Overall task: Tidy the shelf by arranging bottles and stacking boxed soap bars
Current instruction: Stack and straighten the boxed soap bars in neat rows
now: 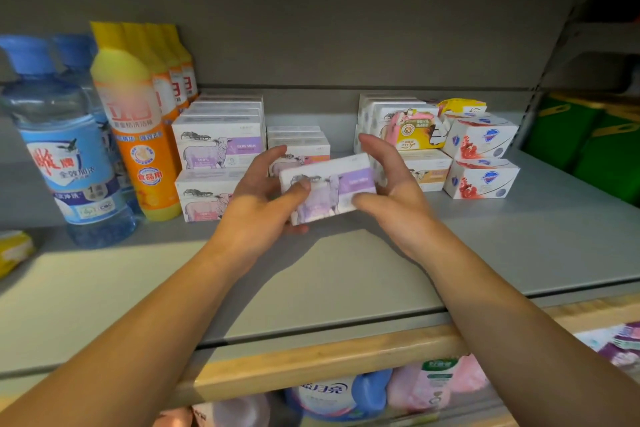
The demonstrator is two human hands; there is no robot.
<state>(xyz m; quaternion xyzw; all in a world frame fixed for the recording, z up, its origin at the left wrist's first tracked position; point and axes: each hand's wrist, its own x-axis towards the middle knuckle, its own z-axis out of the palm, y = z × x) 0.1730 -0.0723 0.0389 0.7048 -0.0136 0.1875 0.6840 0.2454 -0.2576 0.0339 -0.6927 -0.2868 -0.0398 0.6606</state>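
Purple-printed soap box (329, 187) held tilted between left hand (263, 201) and right hand (391, 191).

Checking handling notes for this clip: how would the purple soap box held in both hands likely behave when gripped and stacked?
The soap box looks stiff: its edges stay straight between left hand and right hand. Flat faces suggest it won't roll and should stack steadily, like the boxes behind. Glossy card may be slightly slippery.
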